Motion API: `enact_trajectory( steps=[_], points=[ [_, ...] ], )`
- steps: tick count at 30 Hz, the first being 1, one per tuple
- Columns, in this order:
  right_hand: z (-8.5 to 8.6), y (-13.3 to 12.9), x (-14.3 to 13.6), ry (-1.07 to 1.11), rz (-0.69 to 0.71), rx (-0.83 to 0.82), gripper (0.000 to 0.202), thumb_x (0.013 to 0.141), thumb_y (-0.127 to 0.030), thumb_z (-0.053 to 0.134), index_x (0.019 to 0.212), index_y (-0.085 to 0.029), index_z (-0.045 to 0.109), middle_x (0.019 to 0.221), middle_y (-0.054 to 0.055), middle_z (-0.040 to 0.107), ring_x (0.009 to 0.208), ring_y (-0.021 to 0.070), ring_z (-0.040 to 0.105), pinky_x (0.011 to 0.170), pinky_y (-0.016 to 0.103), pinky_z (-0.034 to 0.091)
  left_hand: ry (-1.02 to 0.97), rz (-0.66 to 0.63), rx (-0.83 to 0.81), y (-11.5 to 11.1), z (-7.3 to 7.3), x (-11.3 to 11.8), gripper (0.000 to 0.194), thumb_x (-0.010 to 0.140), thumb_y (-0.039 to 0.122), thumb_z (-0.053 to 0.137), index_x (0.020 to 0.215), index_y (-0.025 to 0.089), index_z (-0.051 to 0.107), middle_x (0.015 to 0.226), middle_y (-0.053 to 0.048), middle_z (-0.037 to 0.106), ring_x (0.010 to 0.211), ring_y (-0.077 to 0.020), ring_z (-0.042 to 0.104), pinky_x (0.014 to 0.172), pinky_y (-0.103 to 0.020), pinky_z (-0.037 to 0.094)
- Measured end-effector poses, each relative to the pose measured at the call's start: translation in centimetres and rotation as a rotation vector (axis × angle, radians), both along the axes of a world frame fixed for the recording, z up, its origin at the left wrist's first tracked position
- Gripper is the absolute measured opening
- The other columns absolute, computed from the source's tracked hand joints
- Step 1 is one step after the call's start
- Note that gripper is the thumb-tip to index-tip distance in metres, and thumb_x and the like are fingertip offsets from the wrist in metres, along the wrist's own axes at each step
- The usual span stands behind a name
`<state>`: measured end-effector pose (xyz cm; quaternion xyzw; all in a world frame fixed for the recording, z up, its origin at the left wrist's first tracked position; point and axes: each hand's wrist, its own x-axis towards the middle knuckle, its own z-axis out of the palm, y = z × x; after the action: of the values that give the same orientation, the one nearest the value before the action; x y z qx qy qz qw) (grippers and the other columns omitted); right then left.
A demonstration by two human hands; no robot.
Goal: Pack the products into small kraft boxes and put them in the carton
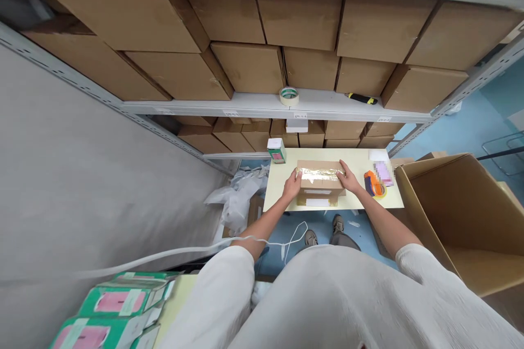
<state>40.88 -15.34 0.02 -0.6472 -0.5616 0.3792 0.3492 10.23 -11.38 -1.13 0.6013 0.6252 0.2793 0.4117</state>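
A small cardboard box (320, 183) with shiny clear tape along its top rests on the pale yellow table (282, 188), near its front edge. My left hand (292, 184) grips the box's left side, and my right hand (347, 177) is closed round its right side. White labels show on the near faces. Right of my right hand lies an orange tape dispenser (373, 183) with a yellow roll. Beyond it is a pink-purple item (383, 172), blurred over. A small green and white carton (277, 151) stands at the table's far left corner.
Shelves ahead hold several cardboard boxes (298, 16), a masking tape roll (289, 96) and a yellow-black utility knife (361, 98). A large open carton (470, 218) stands at right. Plastic bags (241, 196) lie left; a white cable (172, 252) crosses. Green boxes (110, 305) sit lower left.
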Motion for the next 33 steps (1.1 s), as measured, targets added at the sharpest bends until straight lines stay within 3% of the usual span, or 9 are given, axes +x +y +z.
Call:
enact_trajectory(
  steps=[5,9,13,16,18,20,24,28,33],
  points=[
    [-1.9,0.4,0.6,-0.016,-0.018,-0.023,0.09,0.092,-0.065,0.058,0.168,-0.021,0.04,0.171,0.014,0.044,0.16,0.0314,0.04,0.134,0.051,0.029,-0.061,-0.049,-0.096,-0.3,-1.1,0.7,0.073,0.104,0.071,0.046,0.158,0.023,0.054,0.152,-0.015,0.066,0.144,-0.0354,0.06,0.121,-0.049,0.045],
    [-2.4,1.2,1.4,-0.026,-0.049,-0.028,0.088,0.091,-0.063,0.059,0.167,-0.022,0.042,0.171,0.013,0.045,0.159,0.0317,0.042,0.134,0.051,0.029,-0.062,-0.093,-0.113,0.0,-1.5,1.4,0.072,0.105,0.068,0.049,0.161,0.023,0.049,0.155,-0.017,0.062,0.145,-0.0342,0.059,0.121,-0.047,0.045],
    [-2.9,1.8,1.7,-0.033,-0.075,-0.021,0.085,0.09,-0.059,0.062,0.165,-0.024,0.044,0.169,0.012,0.047,0.157,0.0325,0.044,0.132,0.053,0.033,0.103,-0.13,0.076,-0.4,-0.5,2.0,0.071,0.107,0.055,0.048,0.166,0.017,0.04,0.17,-0.021,0.044,0.159,-0.0355,0.041,0.128,-0.052,0.035],
    [-3.1,2.0,1.4,-0.052,-0.123,-0.006,0.084,0.089,-0.057,0.063,0.164,-0.024,0.045,0.168,0.013,0.048,0.155,0.0335,0.045,0.131,0.054,0.035,0.234,-0.322,0.265,-0.8,0.7,2.9,0.057,0.107,0.047,0.051,0.159,0.023,0.053,0.17,-0.017,0.045,0.161,-0.035,0.034,0.132,-0.055,0.023],
    [-3.2,2.0,1.3,-0.069,-0.149,-0.004,0.084,0.088,-0.057,0.063,0.162,-0.023,0.046,0.166,0.015,0.05,0.152,0.0349,0.048,0.129,0.055,0.037,0.284,-0.469,0.304,-1.0,1.2,3.5,0.05,0.105,0.044,0.055,0.152,0.028,0.062,0.165,-0.015,0.051,0.158,-0.0358,0.038,0.132,-0.057,0.021],
    [-3.1,1.7,1.7,-0.08,-0.162,-0.012,0.082,0.088,-0.057,0.063,0.16,-0.023,0.048,0.163,0.016,0.052,0.146,0.0359,0.054,0.125,0.056,0.042,0.311,-0.522,0.32,-1.1,1.4,4.0,0.046,0.104,0.043,0.058,0.147,0.031,0.066,0.162,-0.014,0.054,0.155,-0.0369,0.04,0.13,-0.058,0.021],
    [-3.1,-0.6,4.6,-0.164,-0.236,-0.047,0.068,0.093,-0.059,0.055,0.149,-0.022,0.058,0.151,0.018,0.061,0.131,0.036,0.062,0.118,0.057,0.047,0.3,-0.522,0.337,-1.1,1.1,3.9,0.044,0.102,0.044,0.06,0.143,0.032,0.069,0.161,-0.014,0.054,0.153,-0.0376,0.041,0.13,-0.058,0.021],
    [-3.5,-4.6,9.3,-0.441,-0.375,-0.208,0.045,0.093,-0.05,0.056,0.121,-0.018,0.07,0.13,0.021,0.069,0.129,0.0398,0.062,0.115,0.059,0.045,0.274,-0.551,0.331,-1.0,0.9,3.7,0.05,0.099,0.047,0.065,0.147,0.033,0.067,0.164,-0.014,0.052,0.156,-0.0383,0.038,0.132,-0.057,0.018],
    [-4.8,-7.8,12.5,-0.597,-0.397,-0.382,0.029,0.089,-0.046,0.064,0.103,-0.021,0.067,0.111,0.019,0.07,0.117,0.0394,0.065,0.102,0.058,0.05,0.337,-0.57,0.311,-0.6,0.6,4.3,0.054,0.101,0.046,0.062,0.152,0.032,0.062,0.168,-0.013,0.048,0.159,-0.0363,0.034,0.134,-0.056,0.014]
  ],
)
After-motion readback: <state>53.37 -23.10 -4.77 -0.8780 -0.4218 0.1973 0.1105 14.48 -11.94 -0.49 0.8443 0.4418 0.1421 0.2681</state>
